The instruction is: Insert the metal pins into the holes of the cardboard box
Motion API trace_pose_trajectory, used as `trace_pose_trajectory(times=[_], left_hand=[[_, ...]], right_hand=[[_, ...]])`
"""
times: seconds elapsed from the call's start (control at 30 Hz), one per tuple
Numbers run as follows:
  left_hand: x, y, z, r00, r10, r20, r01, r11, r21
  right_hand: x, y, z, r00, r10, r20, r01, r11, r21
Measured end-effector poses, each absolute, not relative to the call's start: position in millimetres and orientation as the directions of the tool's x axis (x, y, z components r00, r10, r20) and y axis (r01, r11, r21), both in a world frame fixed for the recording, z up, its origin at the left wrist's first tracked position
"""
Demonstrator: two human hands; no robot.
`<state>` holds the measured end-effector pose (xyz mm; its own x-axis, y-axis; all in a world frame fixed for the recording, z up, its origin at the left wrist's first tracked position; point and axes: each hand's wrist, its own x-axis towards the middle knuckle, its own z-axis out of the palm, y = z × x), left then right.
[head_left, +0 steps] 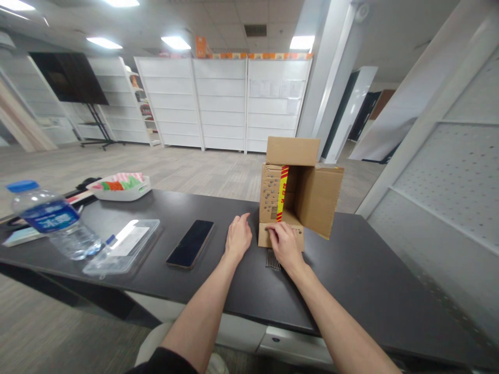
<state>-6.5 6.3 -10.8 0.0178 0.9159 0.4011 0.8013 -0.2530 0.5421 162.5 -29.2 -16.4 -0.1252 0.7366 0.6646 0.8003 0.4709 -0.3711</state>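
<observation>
A cardboard box (272,189) stands on the desk, its opening facing me and its flaps folded out. Dark round spots dot its left side and the lower front flap (263,239). My right hand (286,244) is at that lower flap, thumb and fingertips pinched against it; what they hold is too small to make out. Below the flap, several thin metal nails or screws (272,259) lie side by side. My left hand (238,236) rests on the desk left of the box, index finger stretched out, with nothing in it.
A phone (190,244) lies on the dark desk (351,280). Farther left are a clear plastic case (127,244), a water bottle (54,221) and a white tray (120,194) with colourful contents. A white perforated panel (448,187) borders the desk's right side.
</observation>
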Motion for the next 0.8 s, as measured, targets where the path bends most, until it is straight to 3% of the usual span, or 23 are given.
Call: trace_pose_trajectory(times=[0.8], left_hand=[[-6.9,5.7,-10.2,0.014,0.917,0.399,0.803,-0.249,0.542]], right_hand=[[164.6,-30.0,-16.1,-0.119,0.744,0.658,0.821,0.446,-0.356]])
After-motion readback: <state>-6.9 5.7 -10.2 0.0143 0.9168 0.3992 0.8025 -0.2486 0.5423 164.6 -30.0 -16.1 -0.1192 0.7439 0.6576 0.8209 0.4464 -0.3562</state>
